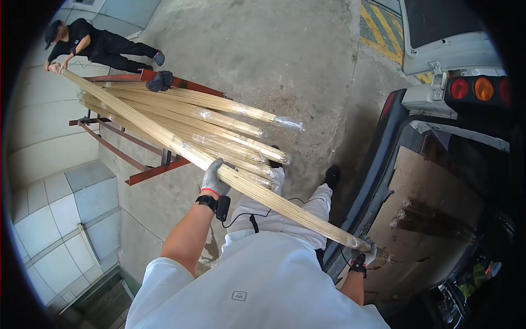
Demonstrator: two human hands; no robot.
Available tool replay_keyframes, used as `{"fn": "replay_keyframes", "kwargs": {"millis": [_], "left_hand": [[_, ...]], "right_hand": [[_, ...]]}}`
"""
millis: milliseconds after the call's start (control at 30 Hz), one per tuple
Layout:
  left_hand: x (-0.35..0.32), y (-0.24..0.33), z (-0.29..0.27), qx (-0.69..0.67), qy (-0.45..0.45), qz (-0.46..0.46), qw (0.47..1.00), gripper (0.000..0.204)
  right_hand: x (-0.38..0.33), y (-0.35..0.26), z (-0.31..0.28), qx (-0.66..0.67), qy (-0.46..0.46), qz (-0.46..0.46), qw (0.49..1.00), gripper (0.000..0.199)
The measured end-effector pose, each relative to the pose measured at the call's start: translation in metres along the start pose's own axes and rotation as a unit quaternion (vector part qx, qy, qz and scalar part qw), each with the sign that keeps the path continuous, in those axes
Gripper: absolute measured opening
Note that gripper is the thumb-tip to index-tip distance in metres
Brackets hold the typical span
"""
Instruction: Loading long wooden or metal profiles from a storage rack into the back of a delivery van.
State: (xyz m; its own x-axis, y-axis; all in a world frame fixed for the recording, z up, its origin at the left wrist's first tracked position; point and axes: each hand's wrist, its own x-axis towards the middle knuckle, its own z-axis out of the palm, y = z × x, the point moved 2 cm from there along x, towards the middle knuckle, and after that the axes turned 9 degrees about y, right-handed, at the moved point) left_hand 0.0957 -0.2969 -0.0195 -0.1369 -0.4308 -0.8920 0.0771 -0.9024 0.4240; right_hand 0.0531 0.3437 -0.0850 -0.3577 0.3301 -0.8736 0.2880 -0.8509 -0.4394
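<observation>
A long bundle of thin pale sticks (279, 207), bound with clear wrap, slants across my body from far left to near right. My left hand (216, 178), in a grey glove with a red cuff, grips it near its middle; part of the fingers is hidden by the bundle. At the wrapped near end, my right hand (367, 252), also gloved, holds it over the vehicle's rear edge. A co-worker's hands (59, 68) are on the far end. More stick bundles (219, 118) lie fanned out beyond, on a red metal rack (143, 176).
On my right stands a vehicle with its rear open, a dark bumper (378, 159) and a brown cardboard sheet (411, 175) inside. Wrapped bundle ends (402, 214) lie on that sheet. The co-worker (101, 46) stands behind the rack. A panelled wall (71, 214) is at left.
</observation>
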Motion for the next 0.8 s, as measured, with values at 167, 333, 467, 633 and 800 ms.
{"fn": "replay_keyframes", "kwargs": {"millis": [167, 333, 467, 633, 800], "left_hand": [[0.039, 0.042, -0.026, -0.067, -0.021, 0.016, 0.997, 0.033], [0.022, 0.049, -0.080, 0.087, 0.064, 0.002, 0.994, 0.043], [-0.039, 0.041, -0.133, 0.132, 0.079, 0.061, 0.986, 0.051], [-0.119, 0.030, -0.232, 0.057, 0.093, 0.055, 0.993, 0.041], [-0.135, 0.038, -0.327, -0.012, 0.116, 0.030, 0.993, 0.036]], "right_hand": [[-0.045, 0.040, 0.040, -0.029, 0.052, -0.005, 0.998, 0.016], [-0.108, 0.118, 0.095, 0.002, 0.040, 0.065, 0.997, 0.014], [-0.095, 0.189, 0.111, 0.050, -0.010, 0.152, 0.987, 0.014], [-0.093, 0.266, 0.127, 0.024, -0.049, 0.188, 0.981, 0.020], [-0.100, 0.349, 0.127, -0.074, -0.110, 0.239, 0.962, 0.031]]}}
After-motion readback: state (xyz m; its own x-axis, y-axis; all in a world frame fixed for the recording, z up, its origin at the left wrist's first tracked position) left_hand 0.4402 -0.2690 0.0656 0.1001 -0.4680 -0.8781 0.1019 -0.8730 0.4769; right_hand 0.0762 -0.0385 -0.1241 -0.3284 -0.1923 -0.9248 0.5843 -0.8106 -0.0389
